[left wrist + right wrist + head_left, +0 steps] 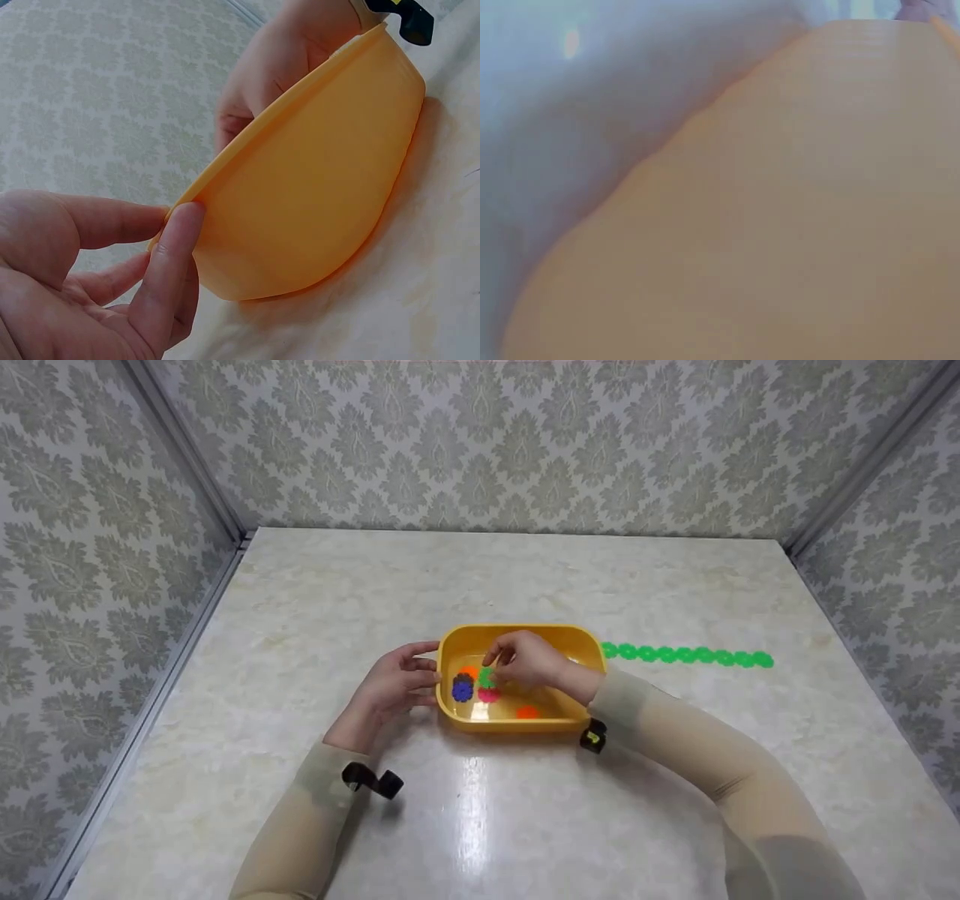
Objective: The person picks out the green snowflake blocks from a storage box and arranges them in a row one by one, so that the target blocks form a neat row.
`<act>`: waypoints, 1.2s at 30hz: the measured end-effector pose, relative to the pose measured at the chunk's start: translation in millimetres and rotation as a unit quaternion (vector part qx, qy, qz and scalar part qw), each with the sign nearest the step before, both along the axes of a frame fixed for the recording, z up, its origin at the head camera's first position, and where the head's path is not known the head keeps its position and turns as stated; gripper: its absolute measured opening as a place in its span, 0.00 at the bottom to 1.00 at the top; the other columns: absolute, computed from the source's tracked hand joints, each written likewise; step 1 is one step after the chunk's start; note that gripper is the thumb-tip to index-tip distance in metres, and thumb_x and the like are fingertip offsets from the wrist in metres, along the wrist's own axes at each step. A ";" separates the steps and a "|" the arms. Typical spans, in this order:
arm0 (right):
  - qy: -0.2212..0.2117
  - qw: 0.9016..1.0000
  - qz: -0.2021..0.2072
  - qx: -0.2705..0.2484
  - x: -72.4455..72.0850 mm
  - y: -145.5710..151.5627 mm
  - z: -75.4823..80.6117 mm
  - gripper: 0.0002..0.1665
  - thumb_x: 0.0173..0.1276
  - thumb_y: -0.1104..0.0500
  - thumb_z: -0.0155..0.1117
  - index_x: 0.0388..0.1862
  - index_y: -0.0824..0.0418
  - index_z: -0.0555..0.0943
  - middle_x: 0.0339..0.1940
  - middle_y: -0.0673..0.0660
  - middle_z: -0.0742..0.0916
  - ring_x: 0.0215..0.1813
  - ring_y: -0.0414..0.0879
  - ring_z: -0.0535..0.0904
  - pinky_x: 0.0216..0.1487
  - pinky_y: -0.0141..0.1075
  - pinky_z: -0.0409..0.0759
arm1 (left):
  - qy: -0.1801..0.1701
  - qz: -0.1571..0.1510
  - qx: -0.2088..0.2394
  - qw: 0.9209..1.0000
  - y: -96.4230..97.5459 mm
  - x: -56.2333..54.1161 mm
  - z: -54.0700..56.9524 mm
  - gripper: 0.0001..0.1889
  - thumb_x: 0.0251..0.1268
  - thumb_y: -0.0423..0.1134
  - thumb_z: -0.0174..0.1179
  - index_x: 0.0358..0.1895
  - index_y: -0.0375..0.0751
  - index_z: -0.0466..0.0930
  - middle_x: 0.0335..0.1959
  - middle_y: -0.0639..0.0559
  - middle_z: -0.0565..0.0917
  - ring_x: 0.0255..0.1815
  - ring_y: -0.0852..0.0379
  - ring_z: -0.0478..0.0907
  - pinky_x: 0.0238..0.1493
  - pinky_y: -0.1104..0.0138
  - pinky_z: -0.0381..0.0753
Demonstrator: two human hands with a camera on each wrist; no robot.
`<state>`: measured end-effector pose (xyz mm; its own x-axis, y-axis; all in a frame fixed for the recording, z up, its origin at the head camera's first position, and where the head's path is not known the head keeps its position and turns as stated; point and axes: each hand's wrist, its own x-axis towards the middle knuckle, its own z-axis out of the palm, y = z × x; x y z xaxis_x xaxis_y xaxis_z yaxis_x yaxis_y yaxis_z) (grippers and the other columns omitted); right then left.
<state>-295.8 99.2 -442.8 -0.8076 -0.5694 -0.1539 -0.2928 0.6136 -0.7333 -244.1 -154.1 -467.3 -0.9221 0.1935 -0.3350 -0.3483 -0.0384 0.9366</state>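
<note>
A yellow plastic tub (525, 725) stands on the table with several small flower-shaped plastic discs inside. My left hand (397, 682) is at the tub's left end; the left wrist view shows its thumb and fingers pinching the rim (277, 112). Inside the tub, my right hand (531, 658) has curled fingers and pinches a green flower-shaped disc (487, 678) over a pink disc (488, 695). Beside these lie a blue disc (462, 690) and an orange disc (527, 712). In the right wrist view, the tub's wall (742, 225) hides that hand's fingers.
A row of joined green discs (686, 655) extends to the right from behind the tub's right end. The pale marbled tabletop (360, 585) is bordered by patterned walls (480, 442) at the back and sides.
</note>
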 end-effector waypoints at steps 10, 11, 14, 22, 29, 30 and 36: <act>-0.115 0.991 -0.047 -0.057 1.4 24.4 15.4 0.14 0.70 0.63 0.69 0.53 0.60 0.87 0.42 0.55 0.86 0.41 0.44 0.85 0.56 0.44 0.88 | -0.003 -0.001 -0.007 1.000 0.8 0.4 1.8 0.32 0.69 0.26 0.62 0.75 0.45 0.68 0.53 0.43 0.78 0.37 0.55 0.82 0.37 0.64 0.91; -0.122 0.989 -0.054 -0.062 1.6 27.1 17.1 0.14 0.70 0.63 0.68 0.54 0.61 0.87 0.43 0.56 0.87 0.42 0.44 0.85 0.58 0.46 0.88 | -0.003 -0.002 -0.007 1.000 0.8 0.3 1.8 0.32 0.69 0.26 0.62 0.75 0.45 0.68 0.53 0.43 0.78 0.37 0.55 0.82 0.37 0.64 0.91; -0.136 0.985 -0.068 -0.086 1.8 35.9 21.6 0.15 0.72 0.64 0.67 0.56 0.63 0.86 0.47 0.57 0.86 0.47 0.49 0.87 0.62 0.50 0.85 | -0.001 -0.002 -0.010 1.000 0.9 0.3 2.0 0.32 0.69 0.26 0.62 0.75 0.45 0.68 0.52 0.44 0.78 0.36 0.55 0.83 0.36 0.64 0.91; -0.106 0.984 -0.101 -0.101 1.9 64.2 34.8 0.19 0.71 0.61 0.68 0.59 0.62 0.84 0.53 0.59 0.86 0.50 0.48 0.85 0.65 0.50 0.84 | -0.008 0.001 -0.016 1.000 -0.1 -1.0 1.1 0.32 0.69 0.26 0.62 0.74 0.47 0.69 0.51 0.45 0.79 0.37 0.56 0.83 0.38 0.64 0.91; -0.102 0.974 -0.149 -0.138 0.2 93.0 38.4 0.20 0.71 0.61 0.68 0.61 0.63 0.83 0.54 0.58 0.87 0.50 0.46 0.85 0.58 0.40 0.88 | -0.011 0.005 -0.014 1.000 0.3 -1.2 -0.1 0.32 0.68 0.25 0.63 0.74 0.47 0.69 0.52 0.45 0.79 0.38 0.55 0.84 0.38 0.63 0.91; -0.101 0.972 -0.155 -0.144 0.3 98.1 38.2 0.20 0.71 0.61 0.68 0.61 0.63 0.83 0.54 0.56 0.87 0.50 0.45 0.85 0.58 0.39 0.88 | -0.011 0.005 -0.014 1.000 0.5 -1.2 0.1 0.32 0.68 0.25 0.63 0.74 0.47 0.69 0.52 0.45 0.79 0.38 0.55 0.84 0.38 0.63 0.91; -0.084 0.966 -0.183 -0.163 0.9 134.3 38.2 0.23 0.73 0.59 0.67 0.64 0.65 0.80 0.49 0.48 0.87 0.48 0.42 0.86 0.58 0.34 0.87 | -0.012 0.009 -0.018 1.000 2.5 -1.1 0.3 0.31 0.68 0.26 0.63 0.73 0.47 0.70 0.53 0.44 0.79 0.37 0.55 0.84 0.39 0.63 0.91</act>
